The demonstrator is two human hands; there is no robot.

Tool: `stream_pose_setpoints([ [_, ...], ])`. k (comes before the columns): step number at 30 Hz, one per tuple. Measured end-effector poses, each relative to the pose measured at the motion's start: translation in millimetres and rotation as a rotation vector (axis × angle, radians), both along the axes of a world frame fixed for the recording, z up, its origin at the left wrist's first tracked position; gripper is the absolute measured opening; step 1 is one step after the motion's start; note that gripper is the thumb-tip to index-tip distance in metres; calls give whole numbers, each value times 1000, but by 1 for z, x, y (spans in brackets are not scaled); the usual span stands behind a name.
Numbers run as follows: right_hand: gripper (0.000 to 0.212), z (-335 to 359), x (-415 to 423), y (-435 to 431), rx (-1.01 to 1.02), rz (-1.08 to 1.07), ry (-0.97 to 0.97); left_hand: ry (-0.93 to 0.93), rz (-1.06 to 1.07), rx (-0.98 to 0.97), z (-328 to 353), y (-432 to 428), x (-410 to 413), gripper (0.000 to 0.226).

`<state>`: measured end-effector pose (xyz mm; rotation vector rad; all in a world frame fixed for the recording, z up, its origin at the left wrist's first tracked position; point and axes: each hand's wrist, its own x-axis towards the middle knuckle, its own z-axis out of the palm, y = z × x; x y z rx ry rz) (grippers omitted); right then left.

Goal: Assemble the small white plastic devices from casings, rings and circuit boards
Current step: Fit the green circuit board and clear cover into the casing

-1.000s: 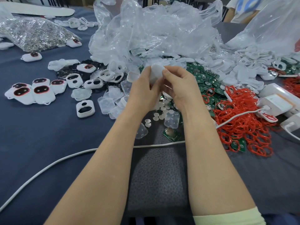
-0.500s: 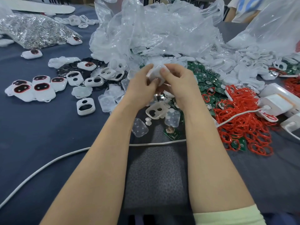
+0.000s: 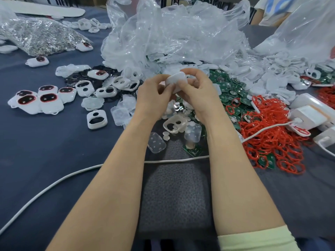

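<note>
The white casing (image 3: 175, 80) you hold is a small, smooth, rounded shell of plain white plastic, turned with its closed back toward you, so its inner side is hidden. It sits raised above the worktop (image 3: 45, 151), between your two hands, in front of the heap of crumpled clear plastic bags (image 3: 172, 33). Your left hand (image 3: 154, 93) pinches its left end with curled fingers and thumb, and your right hand (image 3: 198, 91) curls round its right end, fingertips over the top edge. Directly below your hands lies an open front casing (image 3: 174, 125) with two cut-outs, among small white discs and beside two translucent covers (image 3: 193, 134). A green circuit board (image 3: 193, 150) lies just beyond the white cable (image 3: 72, 175) that crosses under your forearms, at the far edge of the grey mat (image 3: 175, 196). To your right a heap of circuit boards (image 3: 229, 87) runs into a tangle of red rings (image 3: 272, 140), with white charger blocks (image 3: 308, 113) past it. To your left stand finished devices (image 3: 36, 101) with dark, red-rimmed faces.
</note>
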<state>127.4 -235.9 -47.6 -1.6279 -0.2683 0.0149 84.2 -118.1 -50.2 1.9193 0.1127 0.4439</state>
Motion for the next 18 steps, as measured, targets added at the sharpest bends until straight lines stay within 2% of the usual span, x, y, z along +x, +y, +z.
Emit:
stream_pose_setpoints([
  [3,16,1,0,-4,-23,19,-11,12,-32,-57,1,1,-1,30],
  [6,10,2,0,-9,64,7,35,6,-45,-90,2,0,-2,29],
  [10,6,1,0,-15,65,78,69,-9,-38,-105,2,0,0,20],
  [15,7,-1,-2,-5,64,31,77,-20,-3,-164,-1,2,4,28],
  [18,6,-2,-5,-1,172,3,123,-30,12,-325,-3,-2,2,28],
])
